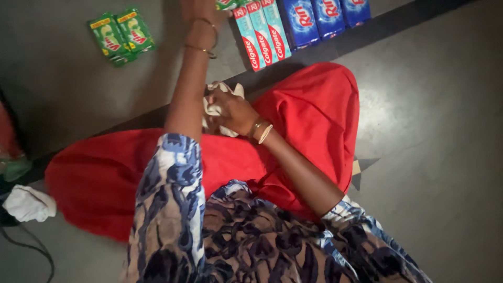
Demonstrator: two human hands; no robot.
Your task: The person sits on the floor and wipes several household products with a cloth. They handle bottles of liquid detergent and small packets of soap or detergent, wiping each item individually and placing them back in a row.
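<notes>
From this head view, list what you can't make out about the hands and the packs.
- Left hand: fingers cut off by the top edge; its grip cannot be told.
- Right hand: closed on a white cloth; the left forearm hides part of the cloth.
- Blue packs: tops cut off by the top edge.
- Green packs: motion blur hides detail.
- Floor under the red fabric: hidden.

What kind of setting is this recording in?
Probably a small shop or home stockroom, seen from the floor: boxed toothpaste cartons, blue detergent packets and green soap bars lie in rows on a grey floor.
</notes>
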